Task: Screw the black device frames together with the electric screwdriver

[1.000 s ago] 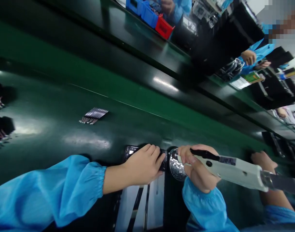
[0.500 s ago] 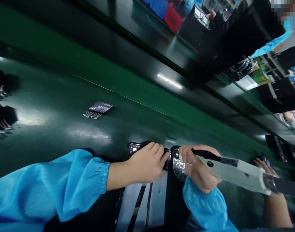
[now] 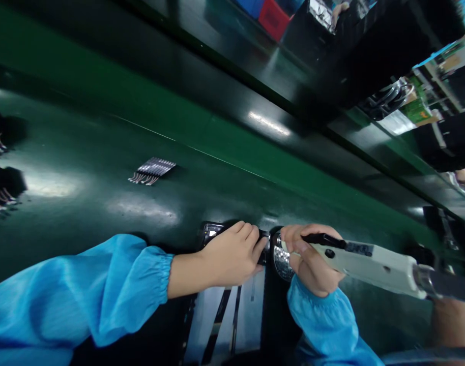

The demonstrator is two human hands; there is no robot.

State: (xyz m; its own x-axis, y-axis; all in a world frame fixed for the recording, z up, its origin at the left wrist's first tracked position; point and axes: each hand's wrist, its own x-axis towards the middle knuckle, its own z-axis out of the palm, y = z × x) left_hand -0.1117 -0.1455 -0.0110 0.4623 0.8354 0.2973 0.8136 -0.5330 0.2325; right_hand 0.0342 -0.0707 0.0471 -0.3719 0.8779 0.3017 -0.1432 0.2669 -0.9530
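Observation:
My left hand (image 3: 234,254) lies with bent fingers over the top end of a black-framed device (image 3: 213,230), gripping its edge. The device's flat interior shows grey-white panels (image 3: 242,315) split by dark strips. My right hand (image 3: 312,259) is wrapped around a white electric screwdriver (image 3: 377,269) with a black lever. Its tip points left towards the device; my fingers hide where it ends. Just beneath that hand stands a round metal dish (image 3: 282,262) holding small shiny pieces, probably screws, beside the device's right edge. Blue sleeves cover both my forearms.
A fanned bundle of strips with short wires (image 3: 153,170) lies on the green table (image 3: 83,142); darker wired bundles (image 3: 3,188) sit far left. Beyond a raised ledge are a red bin (image 3: 274,19) and black cases (image 3: 388,51). Another person's forearm (image 3: 454,320) is at lower right.
My hands stay almost in place; the right hand and screwdriver sit slightly higher. The other person's arm at right has shifted rightward, its hand no longer clearly seen. The view has tilted slightly.

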